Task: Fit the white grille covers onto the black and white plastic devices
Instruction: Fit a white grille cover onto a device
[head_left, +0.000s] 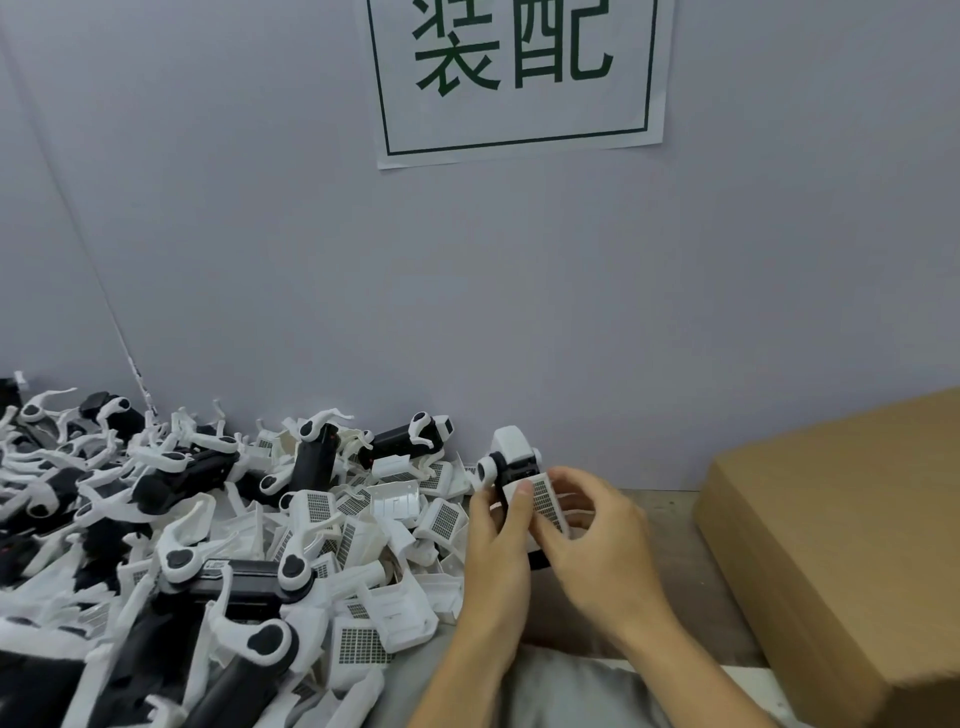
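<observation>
I hold one black and white plastic device (511, 457) upright above the table, just right of the pile. My left hand (496, 530) grips its body from the left, thumb lying against the front. A white grille cover (545, 501) sits against the device's lower front, and my right hand (597, 525) pinches it from the right with curled fingers. Whether the cover is fully seated is hidden by my fingers. More devices (311, 457) and loose grille covers (361, 644) lie heaped to the left.
The heap of parts (156, 519) fills the table's left half up to the grey wall. A brown cardboard box (841, 530) stands at the right. A paper sign with green characters (519, 73) hangs on the wall. Grey cloth (571, 691) lies at the near edge.
</observation>
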